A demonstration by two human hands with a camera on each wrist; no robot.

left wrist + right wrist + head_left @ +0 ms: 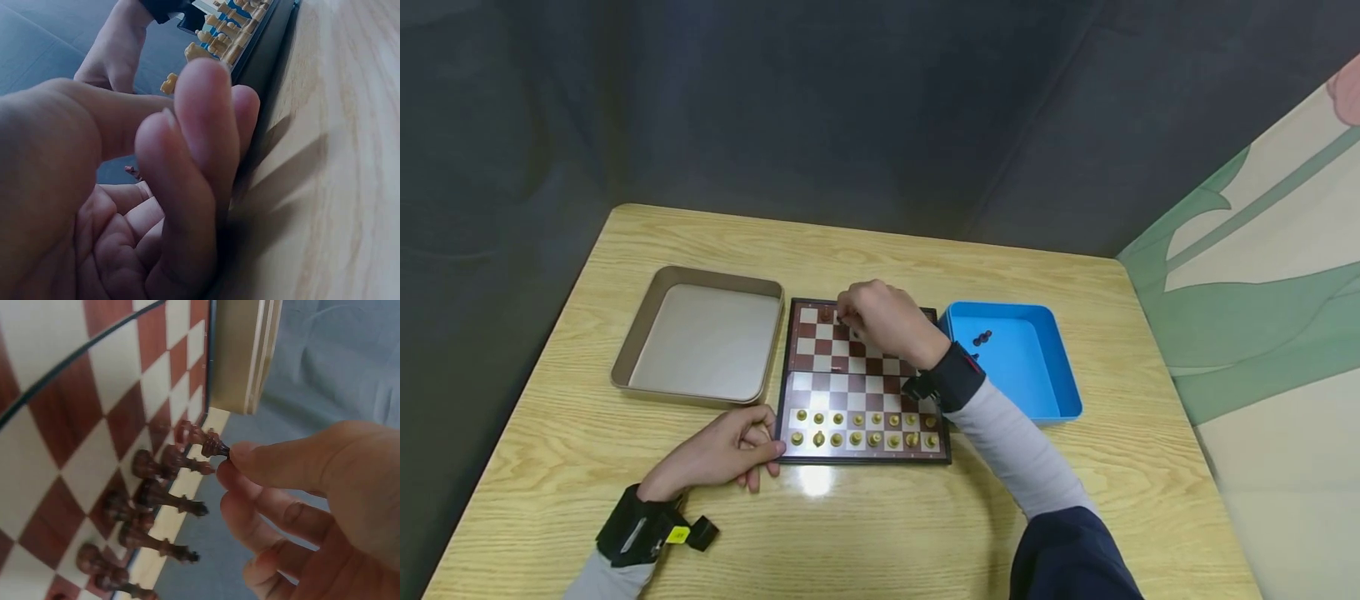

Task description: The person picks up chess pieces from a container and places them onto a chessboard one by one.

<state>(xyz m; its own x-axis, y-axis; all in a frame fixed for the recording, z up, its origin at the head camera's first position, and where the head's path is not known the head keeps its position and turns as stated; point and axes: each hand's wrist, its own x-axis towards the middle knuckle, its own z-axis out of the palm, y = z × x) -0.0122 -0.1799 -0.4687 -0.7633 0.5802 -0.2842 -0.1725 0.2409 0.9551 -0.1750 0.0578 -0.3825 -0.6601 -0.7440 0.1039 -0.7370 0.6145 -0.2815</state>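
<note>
A chessboard [831, 382] lies on the table, with gold pieces [875, 437] in two rows along its near side. Over its far edge, my right hand [883, 321] pinches a dark brown chess piece [215, 447] between thumb and fingertips. Other dark pieces [164, 548] stand beside it in the right wrist view; in the head view the hand hides most of them. At the near left corner, my left hand [730, 450] rests on the table with its thumb touching the board's edge. Its other fingers [206, 119] are loosely bent beside the board.
Right of the board stands a blue tray [1037, 367] with a few dark pieces [981, 338] in it, partly behind my right wrist. A beige tray [700, 342] stands to the left, close to the board. Dark cloth [850, 125] hangs behind the table.
</note>
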